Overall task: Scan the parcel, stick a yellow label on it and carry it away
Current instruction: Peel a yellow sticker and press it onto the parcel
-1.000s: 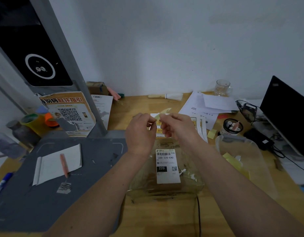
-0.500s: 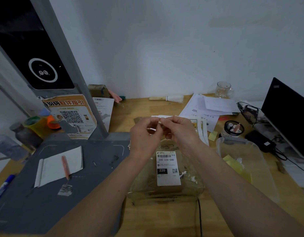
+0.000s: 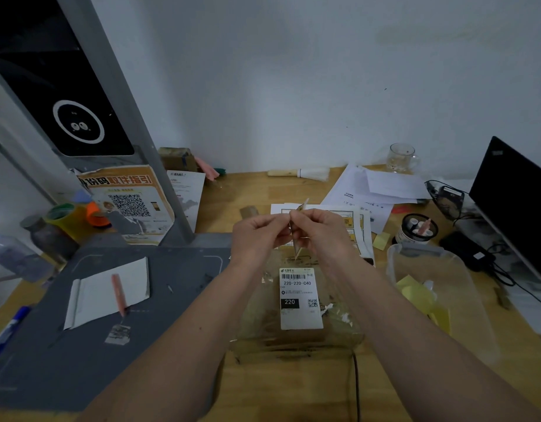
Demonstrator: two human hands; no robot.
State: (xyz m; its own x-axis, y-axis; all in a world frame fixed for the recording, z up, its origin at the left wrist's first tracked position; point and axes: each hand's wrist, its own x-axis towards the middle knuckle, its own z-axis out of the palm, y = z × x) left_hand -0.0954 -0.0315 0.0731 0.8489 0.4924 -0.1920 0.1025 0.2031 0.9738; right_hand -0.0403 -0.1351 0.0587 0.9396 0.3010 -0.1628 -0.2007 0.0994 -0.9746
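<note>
Bench (image 3: pixel 245 202): wooden, running to the white wall, with a grey mat (image 3: pixel 89 324) over its left part.
Scanner stand (image 3: pixel 80 95): a tall black panel on a grey post, rising from the left rear of the mat.
Laptop (image 3: pixel 516 202): dark screen at the right edge, cables trailing below it.
Clear tub (image 3: pixel 464 287): right of the parcel, holding yellow sheets.
Parcel (image 3: pixel 296 333): flat, wrapped in clear plastic, lying on the bench between both forearms, its white shipping label (image 3: pixel 299 298) facing up.
Label sheet (image 3: pixel 351 223): white backing with yellow labels, lying behind the hands and partly hidden by them.
Notepad (image 3: pixel 108 292): on the mat, a pink pen lying across it.
Round pot (image 3: pixel 417 231): right of the label sheet, small tubes standing inside.
Glass mug (image 3: pixel 401 158): by the wall; contents cannot be told.
Left hand (image 3: pixel 257 236): fingers curled, pinching the yellow label.
Right hand (image 3: pixel 321 233): fingers curled, pinching the same piece.
Yellow label (image 3: pixel 297 243): held edge-on above the parcel's far end.
</note>
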